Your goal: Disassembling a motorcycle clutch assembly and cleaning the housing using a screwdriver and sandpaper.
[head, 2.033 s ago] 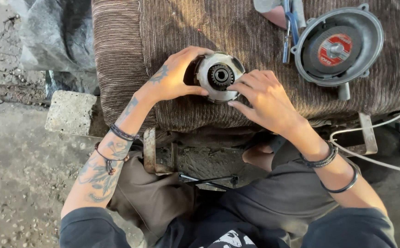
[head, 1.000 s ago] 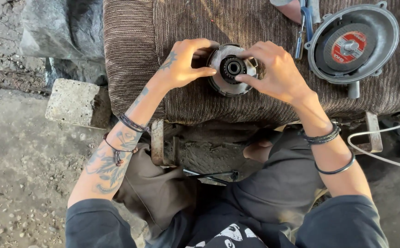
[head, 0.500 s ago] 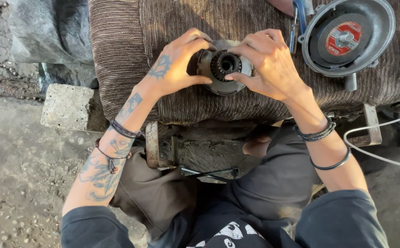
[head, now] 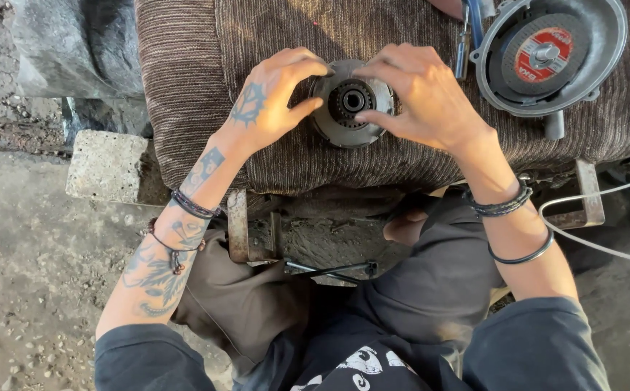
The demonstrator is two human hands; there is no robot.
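Round metal part (head: 351, 105) lies flat on brown ribbed cloth (head: 185, 87) over worktop, hub hole facing up, likely so toothed bore can be reached. Left hand (head: 271, 101) half-curled, fingers on part's left rim, thumb at lower edge; right hand (head: 423, 94) half-curled on right rim, steadying it from both sides. Grinder guard (head: 550, 54) with one red-labelled disc lies well right. Counts: one part, one guard, one concrete block (head: 108, 166), two hands.
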